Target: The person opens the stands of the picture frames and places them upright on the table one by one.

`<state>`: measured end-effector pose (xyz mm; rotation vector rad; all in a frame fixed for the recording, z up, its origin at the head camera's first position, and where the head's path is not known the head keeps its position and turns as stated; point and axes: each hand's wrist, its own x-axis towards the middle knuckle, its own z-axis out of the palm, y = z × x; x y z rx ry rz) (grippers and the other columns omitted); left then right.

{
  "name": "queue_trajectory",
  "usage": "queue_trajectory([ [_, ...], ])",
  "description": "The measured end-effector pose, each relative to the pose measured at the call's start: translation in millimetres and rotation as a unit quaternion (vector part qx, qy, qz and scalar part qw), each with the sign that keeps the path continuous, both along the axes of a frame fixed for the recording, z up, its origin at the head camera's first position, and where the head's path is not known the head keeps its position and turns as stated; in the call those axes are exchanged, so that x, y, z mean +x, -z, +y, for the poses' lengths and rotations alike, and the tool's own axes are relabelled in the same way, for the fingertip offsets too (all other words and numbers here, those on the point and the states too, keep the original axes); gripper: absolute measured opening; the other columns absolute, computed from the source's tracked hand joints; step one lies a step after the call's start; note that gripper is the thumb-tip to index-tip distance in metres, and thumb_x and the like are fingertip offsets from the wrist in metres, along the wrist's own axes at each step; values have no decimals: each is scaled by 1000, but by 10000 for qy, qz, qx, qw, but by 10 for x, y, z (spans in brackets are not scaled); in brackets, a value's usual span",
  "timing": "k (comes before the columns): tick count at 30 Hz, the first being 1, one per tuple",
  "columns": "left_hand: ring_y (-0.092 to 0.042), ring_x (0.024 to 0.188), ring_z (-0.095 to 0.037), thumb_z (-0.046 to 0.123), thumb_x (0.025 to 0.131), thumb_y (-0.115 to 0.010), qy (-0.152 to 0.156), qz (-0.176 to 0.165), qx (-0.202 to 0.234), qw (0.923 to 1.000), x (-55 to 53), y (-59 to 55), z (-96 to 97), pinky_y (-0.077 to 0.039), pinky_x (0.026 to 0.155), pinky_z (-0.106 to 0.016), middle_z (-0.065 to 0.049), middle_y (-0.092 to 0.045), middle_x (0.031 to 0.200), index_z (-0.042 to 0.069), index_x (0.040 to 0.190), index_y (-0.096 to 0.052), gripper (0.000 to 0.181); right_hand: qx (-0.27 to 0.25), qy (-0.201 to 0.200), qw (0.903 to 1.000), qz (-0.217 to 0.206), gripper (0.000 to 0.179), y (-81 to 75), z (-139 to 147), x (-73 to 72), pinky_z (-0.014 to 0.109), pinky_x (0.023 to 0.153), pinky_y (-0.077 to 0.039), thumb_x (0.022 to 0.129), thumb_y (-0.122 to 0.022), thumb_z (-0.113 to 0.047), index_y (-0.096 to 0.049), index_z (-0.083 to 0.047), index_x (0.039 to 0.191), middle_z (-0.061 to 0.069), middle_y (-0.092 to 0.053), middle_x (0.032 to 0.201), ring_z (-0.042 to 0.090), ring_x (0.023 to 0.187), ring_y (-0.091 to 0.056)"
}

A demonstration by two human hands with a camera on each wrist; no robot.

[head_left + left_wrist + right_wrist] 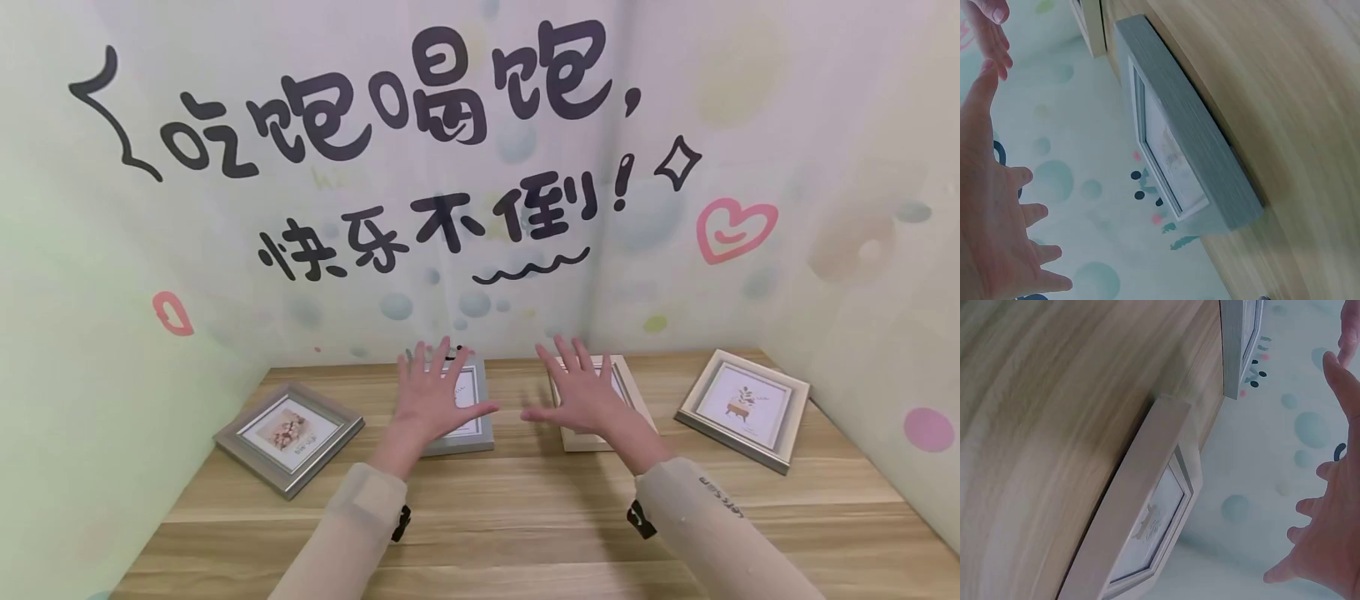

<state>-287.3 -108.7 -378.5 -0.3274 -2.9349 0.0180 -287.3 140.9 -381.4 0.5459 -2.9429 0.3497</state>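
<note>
Both hands are held up over the table with fingers spread, and neither holds anything. My left hand [427, 398] hovers above a blue-grey picture frame [480, 440], hiding much of it. Above a cream picture frame [636, 392] is my right hand [588, 396], covering part of its picture. In the wrist views, gaps show between the hands and the frames beneath them. A taupe picture frame [288, 437] lies turned at an angle on the left. On the right lies a champagne-coloured picture frame [746, 408], also angled, with a plant-pot picture.
The wood-grain table [517, 533] meets a pale wall [480, 283] at the back, printed with black characters, dots and hearts. Similar pale side walls [90, 400] flank the table. Small black wrist devices [641, 519] sit at both cuffs.
</note>
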Motion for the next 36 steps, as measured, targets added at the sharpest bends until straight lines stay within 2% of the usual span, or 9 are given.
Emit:
queue_trajectory([
  [8,-13,153,-46,90,76,-42,-138,-180,-112,9997,30,75,-159,-18,122,-65,-10,-16,168,27,160,-20,107,0,-82,10000,13,107,61,-69,-12,80,112,-13,78,-67,-71,-24,-16,159,19,-21,165,46,152,-15],
  [13,-13,153,-47,86,77,-49,-190,-288,226,9991,46,130,-258,-17,122,-66,-9,-13,169,24,159,-24,106,-96,-161,9998,-79,106,92,-126,-19,80,113,-14,78,-69,-68,-23,-17,159,18,-22,165,45,152,-17],
  [18,-20,150,-49,81,77,-55,-192,-244,568,9979,54,178,-334,-23,120,-66,-12,-20,167,21,157,-30,103,-224,-251,9993,-137,104,134,-192,-17,79,113,-15,77,-75,-61,-28,-13,157,18,-26,164,44,150,-24],
  [28,-21,149,-48,79,79,-57,-340,-461,790,9952,73,264,-464,-27,120,-63,-13,-22,166,19,157,-32,101,-393,-495,9978,-209,96,246,-354,1,78,113,-18,78,-79,-53,-35,-13,154,18,-37,157,42,146,-33],
  [36,-24,149,-48,76,80,-59,-432,-721,980,9916,100,336,-575,-26,121,-60,-12,-17,168,16,157,-30,101,-318,-539,9976,-305,98,368,-441,-8,75,115,-21,76,-79,-57,-37,-14,153,16,-37,158,41,146,-33],
])
